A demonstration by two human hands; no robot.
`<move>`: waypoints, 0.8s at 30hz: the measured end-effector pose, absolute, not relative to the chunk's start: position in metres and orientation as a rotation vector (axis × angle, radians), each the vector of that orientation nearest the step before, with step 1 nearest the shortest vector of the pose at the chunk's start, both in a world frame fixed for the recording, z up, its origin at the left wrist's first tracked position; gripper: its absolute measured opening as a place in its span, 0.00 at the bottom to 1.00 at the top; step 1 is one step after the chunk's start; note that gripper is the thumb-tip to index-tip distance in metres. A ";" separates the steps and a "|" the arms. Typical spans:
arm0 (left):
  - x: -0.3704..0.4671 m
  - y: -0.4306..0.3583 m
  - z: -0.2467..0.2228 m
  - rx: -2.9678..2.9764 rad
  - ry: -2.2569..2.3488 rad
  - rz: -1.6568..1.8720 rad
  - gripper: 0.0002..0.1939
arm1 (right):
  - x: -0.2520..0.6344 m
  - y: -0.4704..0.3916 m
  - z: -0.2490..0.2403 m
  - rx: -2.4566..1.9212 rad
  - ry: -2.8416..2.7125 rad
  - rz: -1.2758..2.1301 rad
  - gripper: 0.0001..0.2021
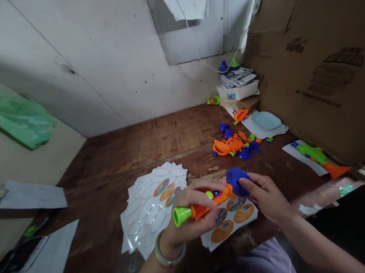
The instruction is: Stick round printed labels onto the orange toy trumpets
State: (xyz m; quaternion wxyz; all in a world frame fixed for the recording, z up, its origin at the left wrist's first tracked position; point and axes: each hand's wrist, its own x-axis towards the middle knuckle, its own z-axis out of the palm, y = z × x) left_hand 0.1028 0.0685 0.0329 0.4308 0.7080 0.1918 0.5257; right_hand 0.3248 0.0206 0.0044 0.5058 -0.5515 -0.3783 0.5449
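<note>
My left hand [177, 230], with a bracelet at the wrist, is wrapped round a toy trumpet [200, 211]. It has an orange body, a green mouthpiece pointing left and coloured buttons on top. At the far end sits a blue bell [234, 182], which my right hand [269, 195] grips by its rim between thumb and fingers. The bell meets the orange body; whether it is fixed there I cannot tell. Below the trumpet lies a stack of sticker sheets [214, 240] with orange ovals. Left of it, peeled sticker sheets [143, 203] are fanned out, a few stickers left on them.
Loose orange, blue and green toy parts [236, 144] lie behind my hands. A green toy trumpet with an orange bell [313, 154] rests at the right, before a large cardboard box [307, 64]. A pale blue plate [265, 120] sits on papers. White papers [48, 257] lie left.
</note>
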 end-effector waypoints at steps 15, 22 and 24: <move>0.083 0.032 0.045 1.770 0.401 1.568 0.11 | 0.290 -0.004 0.017 -1.235 -1.017 1.264 0.29; 0.067 0.034 0.043 1.841 0.358 1.558 0.12 | 0.283 -0.002 0.043 -1.180 -1.359 0.921 0.25; 0.065 0.037 0.042 1.860 0.366 1.565 0.12 | 0.282 0.002 0.046 -1.174 -1.437 0.844 0.22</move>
